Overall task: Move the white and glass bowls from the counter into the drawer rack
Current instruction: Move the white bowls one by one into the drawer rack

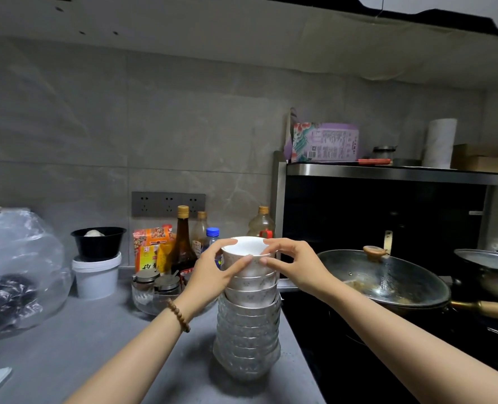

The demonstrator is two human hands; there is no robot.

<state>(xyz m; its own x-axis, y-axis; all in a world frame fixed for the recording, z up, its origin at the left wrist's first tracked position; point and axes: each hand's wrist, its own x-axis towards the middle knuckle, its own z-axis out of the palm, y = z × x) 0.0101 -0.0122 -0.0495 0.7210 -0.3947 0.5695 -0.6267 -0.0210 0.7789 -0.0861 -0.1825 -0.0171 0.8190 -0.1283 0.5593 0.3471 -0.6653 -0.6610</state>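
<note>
White bowls point(252, 290) sit nested on glass bowls point(247, 339) in one tall stack at the right edge of the grey desk point(96, 345), beside a wok point(387, 278) on the stove. The left hand point(215, 269) and right hand point(294, 263) each pinch the rim of the topmost white bowl point(246, 247), thumb on the near side, fingers curled over the far side.
</note>
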